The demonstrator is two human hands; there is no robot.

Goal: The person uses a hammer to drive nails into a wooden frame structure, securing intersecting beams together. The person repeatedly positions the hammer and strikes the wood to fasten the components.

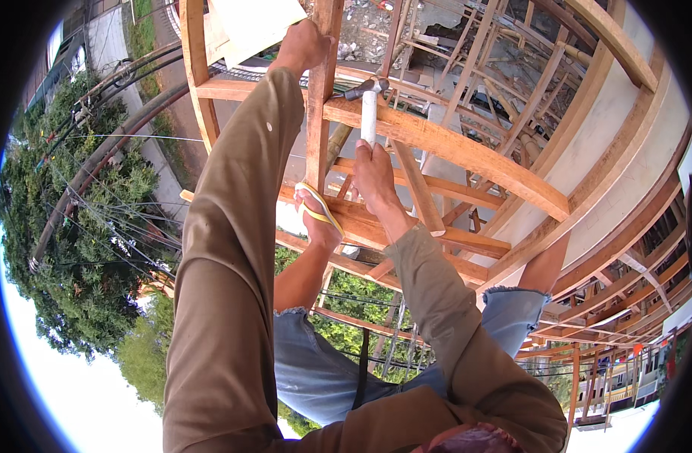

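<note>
My right hand is wrapped round the pale handle of a hammer. The hammer is upright in view, its dark metal head beside a crossing wooden beam. Farther up, my left hand is closed against the edge of an upright wooden post, next to a pale flat panel. Its fingertips are hidden, so what they grip, if anything, does not show. My foot in a white and yellow flip-flop rests on a lower beam, close to the right hand.
Wooden framing surrounds me, with a long beam running right to a pale wall. Gaps between timbers show rubble and a road far below. Thick cables and several thin wires pass at the left, before a leafy tree.
</note>
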